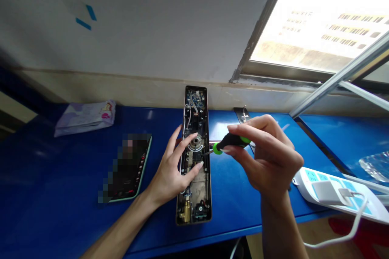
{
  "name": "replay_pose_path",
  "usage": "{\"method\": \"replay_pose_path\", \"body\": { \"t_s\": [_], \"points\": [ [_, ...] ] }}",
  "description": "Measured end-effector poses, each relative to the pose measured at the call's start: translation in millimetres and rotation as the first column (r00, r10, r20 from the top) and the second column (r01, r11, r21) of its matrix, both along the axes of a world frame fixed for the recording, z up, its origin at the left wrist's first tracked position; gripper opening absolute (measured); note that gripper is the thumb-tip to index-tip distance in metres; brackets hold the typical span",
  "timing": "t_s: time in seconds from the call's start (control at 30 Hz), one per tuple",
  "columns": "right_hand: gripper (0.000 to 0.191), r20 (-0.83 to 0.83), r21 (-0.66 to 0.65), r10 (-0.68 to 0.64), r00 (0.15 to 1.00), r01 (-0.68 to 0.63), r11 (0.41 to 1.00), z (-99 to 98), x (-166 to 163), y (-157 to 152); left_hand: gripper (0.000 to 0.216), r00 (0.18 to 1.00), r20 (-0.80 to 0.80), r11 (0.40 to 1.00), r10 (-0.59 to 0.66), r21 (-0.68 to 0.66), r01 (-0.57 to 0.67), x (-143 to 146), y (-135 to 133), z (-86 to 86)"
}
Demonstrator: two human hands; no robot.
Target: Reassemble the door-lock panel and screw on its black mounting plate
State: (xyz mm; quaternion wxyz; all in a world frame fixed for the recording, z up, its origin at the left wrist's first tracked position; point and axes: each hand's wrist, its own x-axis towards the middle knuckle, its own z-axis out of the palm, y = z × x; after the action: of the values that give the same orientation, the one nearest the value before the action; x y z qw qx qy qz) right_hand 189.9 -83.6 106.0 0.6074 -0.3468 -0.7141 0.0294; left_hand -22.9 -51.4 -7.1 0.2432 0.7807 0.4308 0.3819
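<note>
A long opened door-lock panel (196, 101) lies lengthwise on the blue table (60, 178), its circuit board, wires and a brass part exposed. My left hand (173, 170) rests on the panel's left side, fingers spread over the round middle mechanism. My right hand (267, 153) grips a screwdriver (232, 141) with a black and green handle. Its metal tip points left at the panel's right edge, near the middle.
A phone (130, 168) lies screen-up left of the panel. A plastic packet (86, 117) sits at the back left by the wall. A white power strip (334, 190) with a plugged-in cable lies at the right. A window frame (340, 77) stands behind.
</note>
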Motion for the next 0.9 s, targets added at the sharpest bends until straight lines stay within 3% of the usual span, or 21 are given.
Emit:
{"method": "replay_pose_path", "body": {
  "t_s": [0.07, 0.23, 0.4, 0.5, 0.63, 0.9],
  "points": [
    [0.044, 0.031, -0.035, 0.009, 0.999, -0.008, 0.999, 0.8, -1.6, -1.7, 0.066, 1.000, -0.001, 1.000, 0.003, 0.003, -0.003, 0.1, -0.1, 0.9],
    [0.063, 0.126, -0.142, 0.145, 0.981, -0.127, 0.982, 0.0, -6.9, -6.6, 0.066, 1.000, 0.006, 1.000, -0.005, 0.024, 0.005, 0.6, 0.4, 1.8],
    [0.050, 0.054, -0.045, 0.019, 0.998, -0.016, 0.999, -2.5, -6.9, -2.7, 0.066, 1.000, 0.006, 1.000, 0.002, 0.019, -0.002, 0.2, 0.1, 0.8],
    [0.053, 0.038, -0.112, 0.003, 0.999, 0.001, 0.994, -8.0, -1.0, -1.9, 0.065, 1.000, 0.003, 1.000, -0.001, 0.016, 0.001, 0.5, -0.3, 1.0],
    [0.069, 0.025, -0.237, 0.152, 0.988, -0.142, 0.961, -17.6, 7.2, -5.4, 0.064, 1.000, 0.001, 1.000, 0.005, 0.023, -0.005, 1.0, 0.0, 1.1],
    [0.063, 0.039, -0.311, 0.356, 0.934, -0.328, 0.892, -10.3, 9.1, -5.9, 0.067, 1.000, -0.012, 0.999, 0.005, 0.034, -0.005, -0.4, 1.9, -3.2]
  ]
}}
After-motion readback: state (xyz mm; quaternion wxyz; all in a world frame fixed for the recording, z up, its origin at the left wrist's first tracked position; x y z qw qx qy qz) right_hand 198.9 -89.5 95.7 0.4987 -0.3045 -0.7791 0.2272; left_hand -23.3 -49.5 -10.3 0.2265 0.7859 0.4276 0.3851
